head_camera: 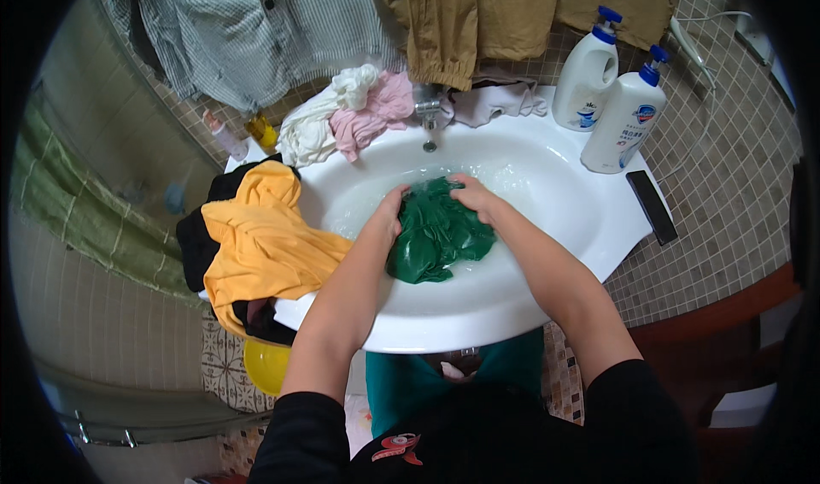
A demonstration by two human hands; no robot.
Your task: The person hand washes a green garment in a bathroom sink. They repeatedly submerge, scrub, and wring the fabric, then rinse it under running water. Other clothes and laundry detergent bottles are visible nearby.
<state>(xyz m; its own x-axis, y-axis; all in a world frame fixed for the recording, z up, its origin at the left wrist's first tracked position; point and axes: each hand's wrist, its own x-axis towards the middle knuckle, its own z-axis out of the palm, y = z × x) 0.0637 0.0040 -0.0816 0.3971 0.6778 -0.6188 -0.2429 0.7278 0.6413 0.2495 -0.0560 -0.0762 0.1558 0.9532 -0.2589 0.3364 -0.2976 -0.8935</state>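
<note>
A wet green cloth garment (441, 231) lies bunched in the water of a white washbasin (461, 330). My left hand (394, 210) grips its left side, and my right hand (473, 197) holds its upper right part; some fingertips are hidden in the cloth and water. Above the garment, at the basin's back, is a metal faucet (428, 109). Yellow cloth (269, 240) drapes over the basin's left side, on top of black cloth (197, 247). White cloth (314, 128) and pink cloth (378, 112) are heaped on the back ledge, left of the faucet.
Two white pump bottles (586, 80) (624, 122) stand at the back right, near a black rectangular object (651, 207). Greyish cloth (493, 103) lies right of the faucet. A striped shirt (256, 35) and brown trousers (480, 16) hang above. A yellow basin (264, 365) sits below left.
</note>
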